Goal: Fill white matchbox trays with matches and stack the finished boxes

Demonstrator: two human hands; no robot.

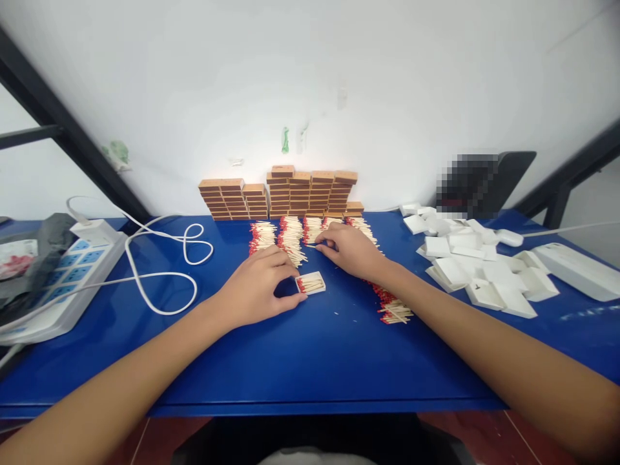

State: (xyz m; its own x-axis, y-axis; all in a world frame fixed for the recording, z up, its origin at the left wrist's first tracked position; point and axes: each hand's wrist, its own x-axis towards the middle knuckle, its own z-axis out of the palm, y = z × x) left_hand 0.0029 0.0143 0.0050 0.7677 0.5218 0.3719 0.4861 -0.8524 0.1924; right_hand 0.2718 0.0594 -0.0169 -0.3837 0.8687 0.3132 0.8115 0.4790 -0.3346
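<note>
My left hand rests on the blue table, its thumb and fingers pinching the left end of a small white matchbox tray that holds red-tipped matches. My right hand lies just behind it, fingers curled over matches at the edge of the loose match piles. Rows of red-headed matches stretch from the centre back to a heap under my right forearm.
Stacks of brown matchboxes line the white wall. A pile of empty white trays lies at the right, a long white box beyond it. A power strip with a looped white cable sits at the left.
</note>
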